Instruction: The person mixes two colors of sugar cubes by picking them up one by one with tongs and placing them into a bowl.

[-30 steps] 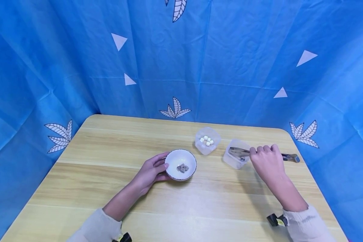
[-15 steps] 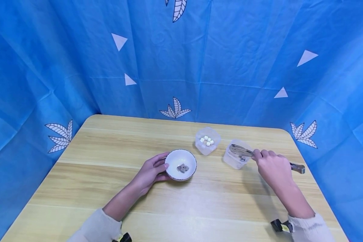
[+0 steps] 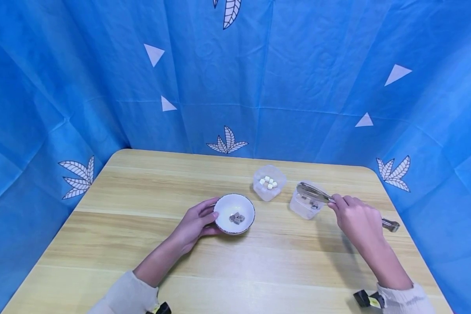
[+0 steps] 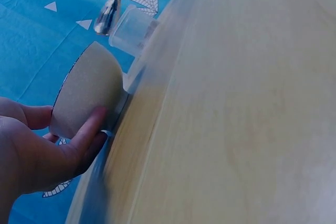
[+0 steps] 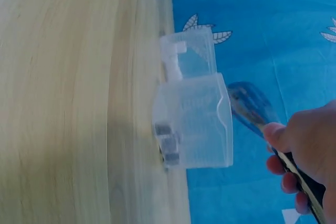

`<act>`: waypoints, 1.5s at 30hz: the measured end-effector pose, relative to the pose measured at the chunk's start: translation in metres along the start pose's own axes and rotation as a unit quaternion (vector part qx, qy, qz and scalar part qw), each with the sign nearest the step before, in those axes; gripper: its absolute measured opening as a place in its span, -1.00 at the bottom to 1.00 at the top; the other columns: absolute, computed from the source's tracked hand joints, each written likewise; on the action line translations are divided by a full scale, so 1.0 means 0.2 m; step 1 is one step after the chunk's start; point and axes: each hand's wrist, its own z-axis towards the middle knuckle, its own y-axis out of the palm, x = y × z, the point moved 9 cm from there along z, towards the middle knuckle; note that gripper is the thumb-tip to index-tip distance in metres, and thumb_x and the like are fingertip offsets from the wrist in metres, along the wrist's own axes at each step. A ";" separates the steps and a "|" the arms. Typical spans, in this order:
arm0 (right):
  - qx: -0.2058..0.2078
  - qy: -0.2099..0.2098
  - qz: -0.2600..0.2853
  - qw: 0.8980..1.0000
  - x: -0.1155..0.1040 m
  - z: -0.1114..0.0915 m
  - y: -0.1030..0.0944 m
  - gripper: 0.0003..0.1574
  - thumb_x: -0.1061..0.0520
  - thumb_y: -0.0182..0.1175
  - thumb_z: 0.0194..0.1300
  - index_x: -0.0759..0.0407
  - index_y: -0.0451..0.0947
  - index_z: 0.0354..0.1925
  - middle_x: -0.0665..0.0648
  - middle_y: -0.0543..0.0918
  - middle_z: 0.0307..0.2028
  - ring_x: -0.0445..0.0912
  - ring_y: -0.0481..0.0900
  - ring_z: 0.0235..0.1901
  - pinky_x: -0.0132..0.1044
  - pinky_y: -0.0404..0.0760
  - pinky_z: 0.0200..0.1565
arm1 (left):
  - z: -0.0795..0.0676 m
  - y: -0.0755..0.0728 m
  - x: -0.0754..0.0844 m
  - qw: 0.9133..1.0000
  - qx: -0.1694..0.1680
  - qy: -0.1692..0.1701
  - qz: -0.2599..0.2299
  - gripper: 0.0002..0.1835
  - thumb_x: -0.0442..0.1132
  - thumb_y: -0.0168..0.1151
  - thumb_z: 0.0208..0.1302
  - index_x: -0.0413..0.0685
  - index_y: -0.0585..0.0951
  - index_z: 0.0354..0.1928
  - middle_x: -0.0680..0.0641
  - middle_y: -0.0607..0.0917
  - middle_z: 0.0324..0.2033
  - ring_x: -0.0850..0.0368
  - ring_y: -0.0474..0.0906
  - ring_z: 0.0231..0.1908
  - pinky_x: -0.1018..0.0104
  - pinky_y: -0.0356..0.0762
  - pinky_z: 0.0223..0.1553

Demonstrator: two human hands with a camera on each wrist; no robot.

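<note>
My left hand point(image 3: 198, 221) grips the left side of a white bowl point(image 3: 229, 203) with a dark rim. Several grey-brown cubes point(image 3: 237, 218) lie in the bowl. My right hand point(image 3: 360, 219) holds metal tongs point(image 3: 313, 192) by the middle, their broad tips over the mouth of a clear plastic tub point(image 3: 301, 210). In the right wrist view, dark cubes point(image 5: 168, 144) show at the bottom of that tub, and the tong tips point(image 5: 252, 103) are above its rim with nothing visible between them. In the left wrist view, the fingers point(image 4: 92, 129) lie along the bowl's outer wall.
A second clear tub point(image 3: 257, 192) with several white cubes point(image 3: 269, 186) stands behind, between the bowl and the other tub. All rest on a wooden table point(image 3: 149, 179). A blue patterned curtain point(image 3: 235, 78) hangs at the back and sides.
My right hand has moved right and slightly toward me, and the tongs have tilted with their tips lifted from inside the tub to above it. My left hand and the bowl have stayed put.
</note>
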 end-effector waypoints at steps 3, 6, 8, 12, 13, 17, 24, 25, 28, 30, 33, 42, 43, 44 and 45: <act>-0.009 0.026 0.025 0.999 0.01 0.00 0.00 -0.71 -0.02 0.24 0.45 0.16 0.72 -0.22 0.15 0.73 -0.52 -0.02 0.43 -0.75 -0.40 -0.10 -0.72 | 0.00 0.00 0.00 1.000 0.000 -0.001 0.000 -0.38 -0.41 0.11 0.51 0.02 0.33 0.55 -0.29 0.43 0.45 -0.03 0.71 0.06 0.04 0.81 0.07; -0.010 0.047 0.041 0.998 0.01 0.00 0.00 -0.74 0.04 0.39 0.27 0.19 0.76 -0.17 0.20 0.79 -0.43 0.08 0.60 -0.66 -0.37 0.00 -0.75 | 0.00 0.00 0.00 1.000 0.000 0.000 -0.001 -0.38 -0.42 0.11 0.50 0.00 0.32 0.55 -0.30 0.43 0.45 -0.03 0.70 0.07 0.04 0.81 0.07; -0.007 0.057 0.049 0.997 0.00 0.00 0.00 -0.72 0.06 0.44 0.20 0.20 0.76 -0.17 0.22 0.80 -0.42 0.11 0.65 -0.63 -0.34 0.05 -0.77 | 0.00 0.00 0.00 1.000 0.000 0.000 0.000 -0.38 -0.42 0.11 0.50 0.00 0.32 0.55 -0.31 0.42 0.45 -0.04 0.70 0.07 0.04 0.81 0.07; 0.004 0.067 0.068 0.995 -0.01 0.01 0.00 -0.66 0.08 0.51 0.12 0.24 0.79 -0.15 0.25 0.82 -0.37 0.14 0.73 -0.56 -0.32 0.16 -0.79 | 0.01 -0.01 0.00 1.000 0.001 -0.001 -0.002 -0.37 -0.42 0.12 0.49 0.00 0.32 0.55 -0.31 0.43 0.45 -0.04 0.70 0.07 0.04 0.81 0.07; 0.004 0.069 0.074 0.995 -0.02 0.02 0.01 -0.65 0.09 0.52 0.10 0.24 0.79 -0.15 0.26 0.83 -0.36 0.14 0.75 -0.54 -0.32 0.18 -0.79 | 0.01 -0.01 0.00 1.000 0.001 -0.001 -0.002 -0.37 -0.43 0.12 0.49 0.00 0.33 0.55 -0.31 0.43 0.44 -0.05 0.70 0.07 0.04 0.81 0.07; -0.001 0.076 0.097 0.992 -0.04 0.02 0.02 -0.62 0.11 0.55 0.06 0.24 0.80 -0.13 0.28 0.84 -0.33 0.16 0.78 -0.48 -0.27 0.30 -0.80 | 0.01 0.00 0.00 1.000 0.000 0.000 -0.003 -0.37 -0.43 0.11 0.49 0.00 0.33 0.55 -0.31 0.43 0.44 -0.05 0.70 0.07 0.03 0.81 0.07; -0.006 0.094 0.134 0.987 -0.11 0.05 0.03 -0.63 0.12 0.56 0.05 0.22 0.80 -0.14 0.26 0.84 -0.31 0.18 0.80 -0.43 -0.05 0.49 -0.73 | 0.01 0.00 0.00 1.000 -0.001 -0.001 -0.002 -0.38 -0.42 0.11 0.50 0.00 0.32 0.55 -0.30 0.42 0.45 -0.03 0.70 0.06 0.03 0.81 0.07; -0.006 0.094 0.137 0.986 -0.12 0.05 0.03 -0.63 0.12 0.56 0.05 0.22 0.80 -0.14 0.26 0.84 -0.31 0.18 0.80 -0.42 -0.03 0.51 -0.71 | 0.01 0.00 -0.01 1.000 -0.001 -0.002 -0.002 -0.38 -0.42 0.11 0.50 0.00 0.32 0.55 -0.31 0.42 0.45 -0.03 0.70 0.06 0.03 0.81 0.07; -0.007 0.090 0.148 0.985 -0.16 0.07 0.03 -0.63 0.11 0.56 0.06 0.23 0.80 -0.14 0.25 0.84 -0.34 0.14 0.78 -0.47 -0.03 0.53 -0.70 | 0.01 0.00 0.00 1.000 -0.004 -0.001 -0.001 -0.38 -0.42 0.11 0.50 -0.01 0.32 0.55 -0.31 0.41 0.45 -0.04 0.70 0.07 0.03 0.81 0.07; -0.007 0.085 0.153 0.985 -0.19 0.08 0.03 -0.63 0.11 0.56 0.07 0.23 0.80 -0.13 0.24 0.84 -0.35 0.10 0.76 -0.51 -0.06 0.52 -0.70 | 0.01 0.00 0.00 1.000 -0.005 0.000 0.000 -0.38 -0.41 0.11 0.51 0.00 0.32 0.55 -0.31 0.42 0.45 -0.05 0.69 0.08 0.03 0.81 0.07; -0.006 0.075 0.160 0.984 -0.23 0.10 0.04 -0.61 0.10 0.57 0.07 0.23 0.80 -0.12 0.23 0.84 -0.34 0.08 0.76 -0.51 -0.06 0.54 -0.69 | 0.01 0.00 0.00 1.000 -0.007 0.001 0.000 -0.39 -0.41 0.11 0.51 0.01 0.33 0.54 -0.30 0.43 0.45 -0.05 0.69 0.09 0.02 0.81 0.07; -0.008 0.035 0.175 0.984 -0.36 0.15 0.07 -0.65 0.04 0.56 0.07 0.14 0.80 -0.16 0.18 0.85 -0.31 0.07 0.81 -0.41 -0.03 0.68 -0.61 | 0.02 -0.01 -0.01 1.000 -0.006 0.001 0.003 -0.39 -0.41 0.11 0.51 0.01 0.33 0.54 -0.29 0.43 0.45 -0.05 0.69 0.09 0.03 0.81 0.06; -0.009 0.030 0.174 0.984 -0.37 0.15 0.07 -0.66 0.03 0.55 0.07 0.13 0.80 -0.17 0.18 0.85 -0.32 0.07 0.81 -0.40 -0.02 0.69 -0.60 | 0.02 -0.01 -0.01 1.000 -0.006 0.001 0.003 -0.39 -0.41 0.11 0.51 0.01 0.33 0.54 -0.29 0.43 0.45 -0.04 0.69 0.09 0.03 0.81 0.06; -0.011 0.026 0.174 0.984 -0.39 0.15 0.08 -0.67 0.02 0.54 0.08 0.12 0.80 -0.18 0.17 0.84 -0.32 0.07 0.80 -0.40 -0.02 0.68 -0.60 | 0.02 -0.01 -0.01 1.000 -0.006 0.001 0.002 -0.39 -0.41 0.11 0.51 0.02 0.33 0.54 -0.29 0.43 0.45 -0.04 0.69 0.08 0.04 0.81 0.06; -0.012 0.022 0.175 0.984 -0.40 0.15 0.08 -0.66 0.02 0.54 0.08 0.12 0.80 -0.18 0.17 0.84 -0.33 0.07 0.80 -0.40 -0.02 0.69 -0.60 | 0.02 -0.01 -0.01 1.000 -0.007 0.002 0.002 -0.39 -0.42 0.11 0.51 0.01 0.33 0.54 -0.29 0.43 0.45 -0.04 0.69 0.09 0.04 0.81 0.06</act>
